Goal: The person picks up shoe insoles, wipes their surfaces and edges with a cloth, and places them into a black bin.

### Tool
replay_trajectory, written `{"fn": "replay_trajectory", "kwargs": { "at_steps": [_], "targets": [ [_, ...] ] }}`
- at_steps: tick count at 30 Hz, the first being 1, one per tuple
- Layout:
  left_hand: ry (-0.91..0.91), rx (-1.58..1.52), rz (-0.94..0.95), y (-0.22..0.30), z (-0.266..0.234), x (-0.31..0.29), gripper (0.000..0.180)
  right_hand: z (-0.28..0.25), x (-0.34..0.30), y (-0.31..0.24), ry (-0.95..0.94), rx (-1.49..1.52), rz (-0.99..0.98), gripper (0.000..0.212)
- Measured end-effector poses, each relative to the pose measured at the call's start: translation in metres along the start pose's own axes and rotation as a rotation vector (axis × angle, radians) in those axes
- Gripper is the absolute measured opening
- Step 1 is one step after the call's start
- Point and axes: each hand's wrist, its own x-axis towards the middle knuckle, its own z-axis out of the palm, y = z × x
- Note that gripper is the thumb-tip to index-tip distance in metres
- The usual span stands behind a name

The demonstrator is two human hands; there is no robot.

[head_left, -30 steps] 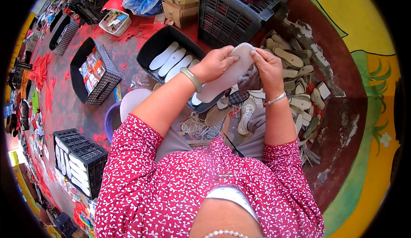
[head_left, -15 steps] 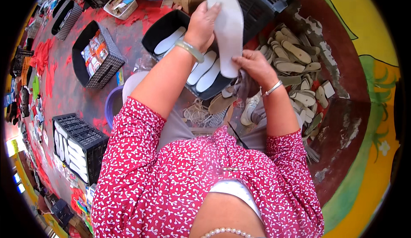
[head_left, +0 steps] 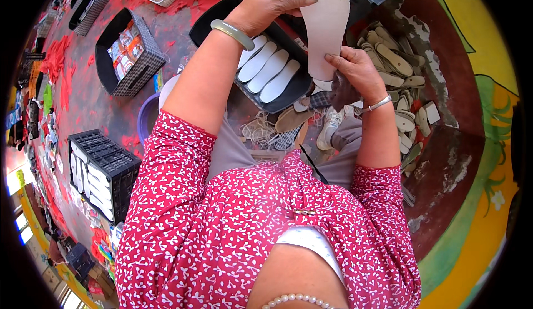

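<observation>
A pale shoe sole [head_left: 326, 28] is stretched between my two hands, its upper end cut off by the picture's edge. My left hand [head_left: 272, 3] pinches its left side, thumb on the near face. Lower down, my right hand [head_left: 360, 71] grips the sole's right edge near its narrow end, the thumb on top. A crumpled dark cloth [head_left: 345, 92] hangs from that same hand. Just beneath the sole stands a black bin [head_left: 293, 99] with several white soles [head_left: 267, 69] lying side by side in it.
To the right, a heap of beige soles [head_left: 394, 59] lies against the dark red wall base [head_left: 449, 142]. Leftward are a patterned bin of packets [head_left: 145, 67], a purple basin [head_left: 145, 114] and a black crate [head_left: 119, 167] holding white soles. Tangled cord [head_left: 258, 131] lies near my feet.
Both hands have shifted right and upward in the picture with the sole. My left hand has gone from the sole's face to its side edge. More of the white soles in the bin now shows.
</observation>
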Motion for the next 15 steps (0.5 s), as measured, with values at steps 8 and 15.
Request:
{"fn": "replay_trajectory", "kwargs": {
  "at_steps": [8,15],
  "targets": [
    [0.046,0.284,-0.012,-0.03,0.003,-0.004,0.021,0.008,-0.006,-0.02,0.123,0.109,-0.098,0.019],
    [0.093,0.228,-0.105,-0.027,0.002,-0.02,0.023,0.013,0.008,-0.016,0.142,0.131,-0.057,0.021]
  ]
}}
